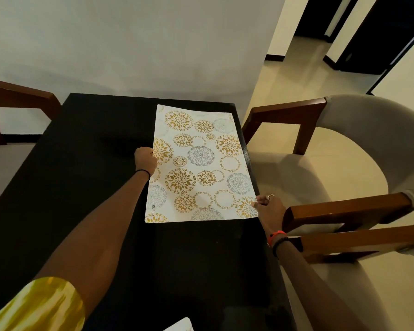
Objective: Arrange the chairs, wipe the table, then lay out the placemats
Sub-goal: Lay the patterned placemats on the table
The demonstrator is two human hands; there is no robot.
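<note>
A white placemat point(201, 163) with gold and grey flower circles lies on the right half of the black table point(81, 187). My left hand point(145, 160) grips the mat's left edge with curled fingers. At the mat's near right corner my right hand point(269, 209) pinches the edge, by the table's right side. The corner of a second white mat point(181, 325) shows at the bottom edge of the view.
A chair point(344, 149) with beige upholstery and wooden arms stands at the table's right side, and another chair point(356, 247) is nearer me. A third wooden chair point(17, 101) is at the far left. A white wall runs behind the table, with a doorway at the top right.
</note>
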